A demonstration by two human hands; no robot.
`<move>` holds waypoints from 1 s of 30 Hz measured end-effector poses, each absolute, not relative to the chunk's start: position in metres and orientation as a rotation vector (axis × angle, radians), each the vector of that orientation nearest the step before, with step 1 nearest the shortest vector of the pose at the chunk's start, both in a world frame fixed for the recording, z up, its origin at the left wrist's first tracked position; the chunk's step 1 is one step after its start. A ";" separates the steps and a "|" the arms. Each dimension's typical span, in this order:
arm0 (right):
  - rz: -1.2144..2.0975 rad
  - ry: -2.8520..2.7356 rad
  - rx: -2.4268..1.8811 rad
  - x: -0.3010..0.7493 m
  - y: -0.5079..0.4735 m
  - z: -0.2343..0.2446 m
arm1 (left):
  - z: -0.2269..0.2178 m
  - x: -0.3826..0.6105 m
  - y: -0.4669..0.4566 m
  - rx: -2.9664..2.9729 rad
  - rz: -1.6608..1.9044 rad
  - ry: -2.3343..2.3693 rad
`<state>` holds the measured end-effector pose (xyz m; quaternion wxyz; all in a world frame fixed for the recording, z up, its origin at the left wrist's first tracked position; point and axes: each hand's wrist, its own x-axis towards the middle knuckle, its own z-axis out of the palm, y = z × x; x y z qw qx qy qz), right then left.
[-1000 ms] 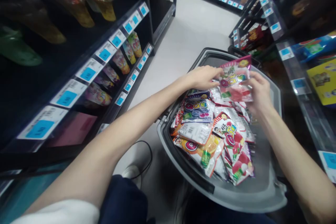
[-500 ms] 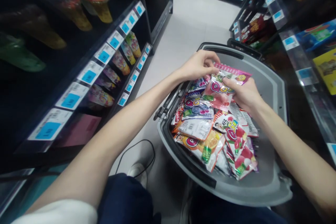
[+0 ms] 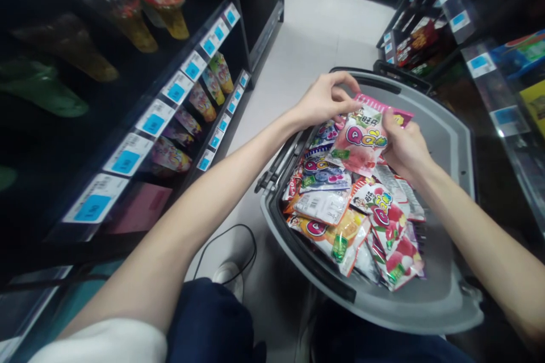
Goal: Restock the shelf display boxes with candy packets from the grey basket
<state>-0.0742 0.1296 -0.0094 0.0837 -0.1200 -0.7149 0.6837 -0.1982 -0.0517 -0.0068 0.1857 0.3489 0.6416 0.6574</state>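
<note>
Both of my hands hold a pink peach gummy candy bag over the far part of a grey shopping basket. My left hand pinches its top left corner between thumb and fingers. On the opposite side, my right hand grips the upper right edge, thumb on the front. Below lie several more candy bags: a purple blueberry one, an orange one, a red and white lychee one, and a white bag lying back side up.
A dark shelf with blue price tags runs along the left, carrying cup-shaped packs and small colourful pouches. Another shelf with packets stands close on the right. A thin black cable lies on the floor near my shoe.
The peach candy bag has turned a little so more of its front shows. My right thumb has shifted toward its right edge. The whole view has shifted slightly.
</note>
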 end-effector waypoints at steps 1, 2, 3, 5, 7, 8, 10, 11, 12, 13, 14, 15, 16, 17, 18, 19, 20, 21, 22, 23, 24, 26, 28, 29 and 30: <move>2.051 -2.119 -0.349 -0.073 0.128 -0.007 | -0.006 -0.198 -0.052 0.970 1.849 1.812; 2.063 -2.100 -0.346 -0.071 0.127 -0.005 | -0.006 -0.198 -0.053 0.959 1.849 1.818; 2.069 -2.087 -0.352 -0.069 0.126 -0.002 | -0.006 -0.198 -0.053 0.948 1.852 1.825; 2.033 -2.096 -0.386 -0.067 0.126 0.003 | -0.007 -0.198 -0.054 0.927 1.875 1.836; 1.963 -2.130 -0.418 -0.065 0.129 0.006 | -0.008 -0.199 -0.055 0.896 1.917 1.847; 1.938 -2.140 -0.423 -0.065 0.130 0.007 | -0.008 -0.199 -0.055 0.875 1.940 1.856; 1.933 -2.140 -0.412 -0.065 0.133 0.008 | -0.009 -0.200 -0.055 0.834 1.969 1.878; 1.940 -2.135 -0.406 -0.066 0.134 0.007 | -0.009 -0.200 -0.055 0.821 1.974 1.888; 1.944 -2.129 -0.404 -0.066 0.134 0.007 | -0.008 -0.200 -0.054 0.815 1.976 1.895; 1.947 -2.121 -0.409 -0.067 0.134 0.006 | -0.008 -0.200 -0.054 0.817 1.974 1.897; 1.952 -2.109 -0.414 -0.067 0.135 0.006 | -0.007 -0.199 -0.053 0.825 1.970 1.896; 1.959 -2.091 -0.417 -0.068 0.135 0.005 | -0.007 -0.199 -0.053 0.838 1.966 1.887; 1.967 -2.071 -0.417 -0.068 0.135 0.005 | -0.006 -0.199 -0.053 0.855 1.959 1.874; 1.979 -2.050 -0.410 -0.069 0.135 0.005 | -0.005 -0.198 -0.053 0.877 1.949 1.854; 1.992 -2.030 -0.398 -0.069 0.135 0.005 | -0.005 -0.197 -0.053 0.902 1.932 1.830; 2.006 -2.012 -0.388 -0.070 0.135 0.005 | -0.005 -0.197 -0.053 0.925 1.913 1.803; 2.018 -1.997 -0.382 -0.070 0.135 0.006 | -0.005 -0.196 -0.054 0.946 1.892 1.773; 2.032 -1.984 -0.381 -0.069 0.134 0.007 | -0.005 -0.195 -0.054 0.963 1.874 1.740; 2.050 -1.977 -0.379 -0.069 0.133 0.008 | -0.005 -0.195 -0.055 0.974 1.862 1.708; 2.064 -1.981 -0.372 -0.068 0.132 0.009 | -0.005 -0.194 -0.056 0.977 1.863 1.681; 2.069 -2.004 -0.359 -0.066 0.132 0.010 | -0.005 -0.194 -0.056 0.969 1.878 1.663; 2.066 -2.131 -0.317 -0.063 0.131 0.009 | -0.006 -0.194 -0.057 0.932 1.938 1.657; 2.063 -2.299 -0.287 -0.061 0.131 0.005 | -0.006 -0.196 -0.058 0.876 2.011 1.659; 2.061 -2.365 -0.294 -0.060 0.132 0.002 | -0.007 -0.197 -0.058 0.849 2.043 1.655; 2.062 -2.407 -0.311 -0.059 0.133 -0.001 | -0.007 -0.199 -0.058 0.825 2.069 1.651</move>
